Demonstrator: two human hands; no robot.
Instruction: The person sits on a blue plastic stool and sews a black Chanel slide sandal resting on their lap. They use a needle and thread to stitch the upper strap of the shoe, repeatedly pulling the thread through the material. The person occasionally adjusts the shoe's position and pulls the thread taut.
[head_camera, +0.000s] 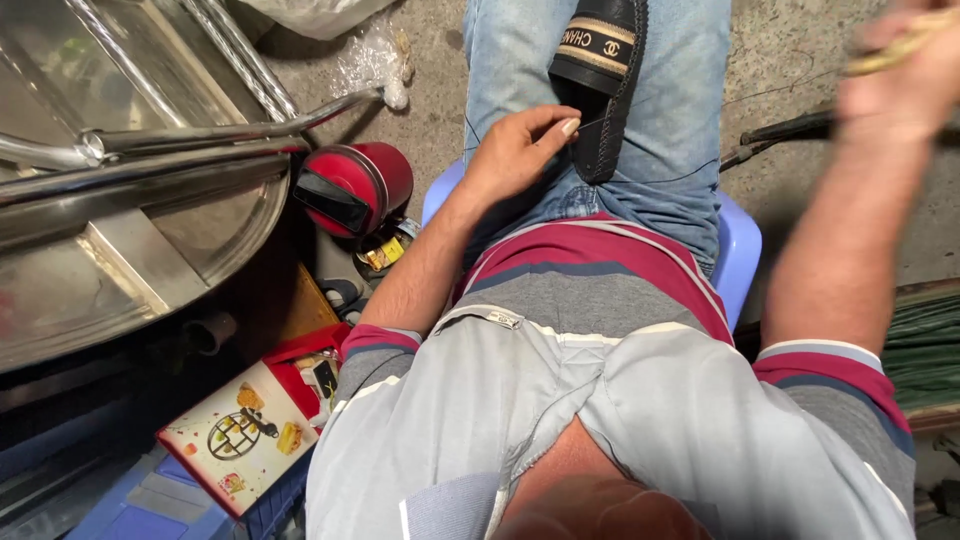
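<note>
The big shiny metal table fills the upper left of the frame. You sit on a blue plastic stool. A black slipper lies on your lap, top middle. It looks light and bendy; hold its stitched edge. Your left hand touches that edge, fingers loose. Your right hand, upper right, is blurry, closed around something thin and yellowish.

Right hand blurred, edge-cropped — its yellowish object perhaps a brush.

Open concrete floor to the right; steel cart, red canister crowd left.
</note>
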